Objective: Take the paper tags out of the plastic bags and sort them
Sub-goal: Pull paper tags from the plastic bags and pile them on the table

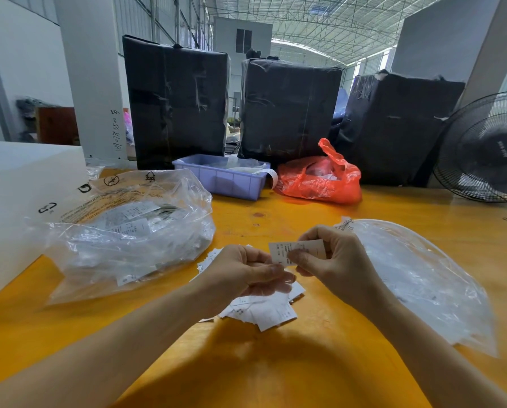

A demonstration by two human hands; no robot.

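My right hand (pixel 331 260) pinches a small white paper tag (pixel 278 251) with printed text, held above the table. My left hand (pixel 246 270) is just left of it, fingers curled around a small clear plastic bag (pixel 271 287) that is hard to make out. Under both hands lies a loose pile of white paper tags (pixel 264 315) on the yellow table (pixel 305 363). A large clear plastic bag (pixel 128 231) full of small bagged tags sits to the left. Another clear plastic bag (pixel 417 278), mostly flat, lies to the right.
A purple plastic bin (pixel 225 179) and a red plastic bag (pixel 320 181) stand at the back of the table. Behind them are three black wrapped boxes (pixel 290 110). A white box (pixel 17 195) sits at the left, a black fan (pixel 484 151) at the right.
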